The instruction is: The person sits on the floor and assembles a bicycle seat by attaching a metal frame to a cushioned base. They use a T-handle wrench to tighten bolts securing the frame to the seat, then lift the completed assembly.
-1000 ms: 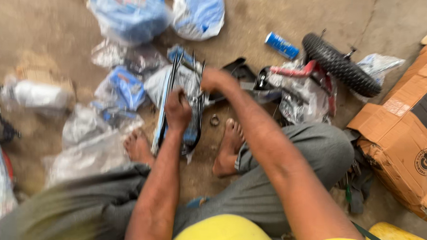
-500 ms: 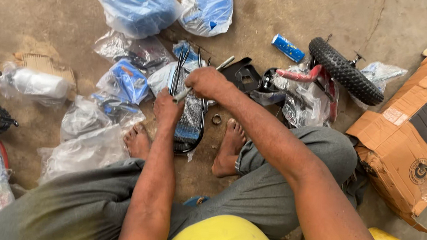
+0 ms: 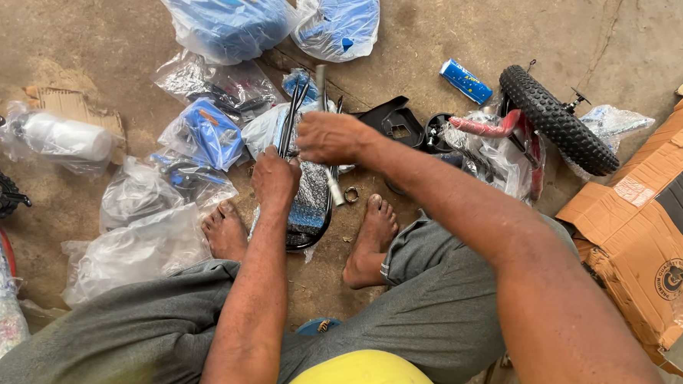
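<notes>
nearest the camera, the person sits on the concrete floor, both bare feet planted either side of a wrapped black mudguard, which i take as the landmark. the left hand is closed round thin black metal stays at the mudguard's upper left edge. the right hand, just above the mudguard, is curled on a silver tool or rod; what its tip meets i cannot tell.

a small metal nut lies loose just right of the mudguard, beside the right foot. a shift of that foot could knock it away. if the tool slips, i judge it would strike the left hand's knuckles, which sit very close.

left of the mudguard lie clear plastic bags, slick underfoot and able to swallow small parts. farther right, beyond the mudguard, a small knobbly wheel leans on more wrapped parts and could roll.
</notes>
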